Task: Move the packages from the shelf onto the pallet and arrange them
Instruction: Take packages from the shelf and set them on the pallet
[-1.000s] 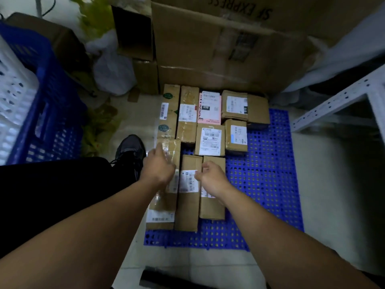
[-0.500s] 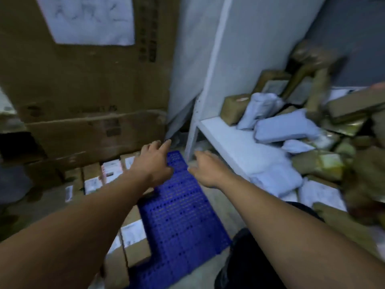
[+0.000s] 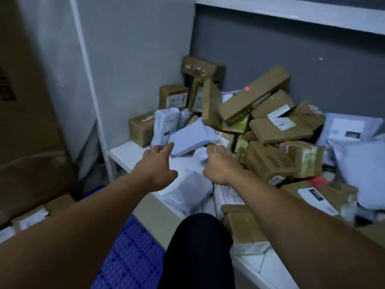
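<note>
- The left hand point(image 3: 158, 165) has its fingers point(image 3: 166, 147) straight and slightly spread, released and gripping nothing. The index tip reaches the near edge of a grey poly mailer point(image 3: 191, 138) — touching it or just short, I cannot tell which
- The right hand point(image 3: 220, 163) shows its back. Its fingers point(image 3: 214, 151) bend loosely down past the knuckles with the tips hidden, above a small crumpled white parcel point(image 3: 200, 153). No parcel is closed in them, and contact cannot be told
- The two hands are apart, palms down, with both forearms stretched out over the front edge of the white shelf point(image 3: 125, 152)
- The grey poly mailer lies tilted on the shelf, its far side against the pile of packages point(image 3: 270, 161) (mostly brown cartons, with some pale bags among them)
- A long brown carton point(image 3: 254, 94) leans aslant on top of that pile, against the dark back wall
- A white bag point(image 3: 187, 192) lies at the shelf's front edge, below and between the two wrists
- Down on the floor at lower left is the blue pallet point(image 3: 129, 257) — just beside it a knee point(image 3: 198, 247) in dark trousers
- Labelled cartons point(image 3: 31, 215) sit at the pallet's left, partly hidden by the left forearm, and a tall cardboard box point(image 3: 27, 101) stands behind them
</note>
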